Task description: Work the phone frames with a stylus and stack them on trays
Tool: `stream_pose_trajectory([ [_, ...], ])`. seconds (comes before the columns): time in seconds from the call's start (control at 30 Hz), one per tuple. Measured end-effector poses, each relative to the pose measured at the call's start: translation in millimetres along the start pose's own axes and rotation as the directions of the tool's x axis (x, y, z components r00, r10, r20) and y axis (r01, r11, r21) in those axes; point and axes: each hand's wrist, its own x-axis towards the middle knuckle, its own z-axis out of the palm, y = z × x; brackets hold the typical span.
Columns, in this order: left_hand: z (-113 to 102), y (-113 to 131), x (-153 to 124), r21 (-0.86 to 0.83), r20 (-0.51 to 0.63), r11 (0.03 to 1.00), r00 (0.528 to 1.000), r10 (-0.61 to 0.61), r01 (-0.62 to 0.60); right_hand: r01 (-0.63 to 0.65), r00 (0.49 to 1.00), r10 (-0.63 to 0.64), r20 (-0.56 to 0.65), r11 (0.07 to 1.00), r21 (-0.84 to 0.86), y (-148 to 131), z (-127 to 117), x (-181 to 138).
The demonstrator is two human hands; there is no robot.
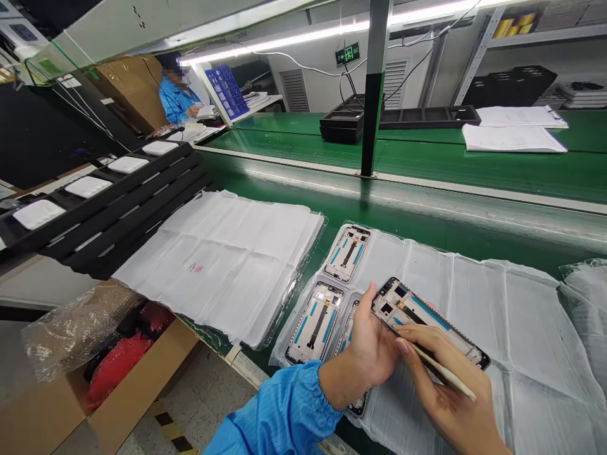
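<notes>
My left hand (372, 347) is closed around the lower edge of a phone screen assembly (434, 314), tilted with its back facing up. That back shows blue strips and a dark flex cable. In my right hand (455, 404) is a slim pale stick-like tool (450, 376), its tip hidden by my fingers near the assembly. Below lies a clear plastic tray (279, 357) with a second assembly (347, 254) and a third one (315, 322) in its pockets. More assemblies are partly covered by my left hand and forearm. A white sheet (474, 291) covers the tray's right part.
To the left lies a stack of white-covered trays (237, 246). Beyond it runs a black slatted rack (142, 208) with white pads. A cardboard box (142, 379) stands on the floor. An upright post (374, 95) rises behind the green bench (294, 196). Another person (175, 98) sits far left.
</notes>
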Motion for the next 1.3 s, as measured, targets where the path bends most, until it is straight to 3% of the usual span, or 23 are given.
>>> stream_pose_trajectory([
  [0.17, 8, 3, -3, -0.014, -0.104, 1.0, 0.994, -0.024, 0.022, 0.023, 1.0, -0.022, 0.02, 1.0, -0.006, 1, 1, -2],
  [0.4, 13, 3, -6, -0.03, -0.112, 0.999, 0.994, -0.016, 0.012, 0.085, 0.995, -0.082, 0.048, 0.995, -0.051, 5, 2, -2],
  [0.57, 16, 7, -6, -0.089, -0.18, 0.995, 0.982, -0.057, 0.041, 0.132, 0.99, -0.128, 0.052, 0.989, -0.061, 4, 1, 1],
  [0.87, 10, 1, -4, 0.007, -0.105, 1.0, 0.995, -0.001, 0.002, 0.051, 0.997, -0.049, 0.056, 0.998, -0.038, 5, -4, -2],
  [1.07, 20, 5, -5, -0.098, -0.137, 0.994, 0.99, 0.034, -0.048, 0.043, 0.991, -0.07, -0.112, 0.972, -0.231, 4, -9, -2],
  [1.3, 17, 9, -4, -0.152, -0.13, 0.988, 0.991, -0.029, 0.009, 0.229, 0.971, -0.214, 0.109, 0.961, -0.154, 16, -5, -9],
])
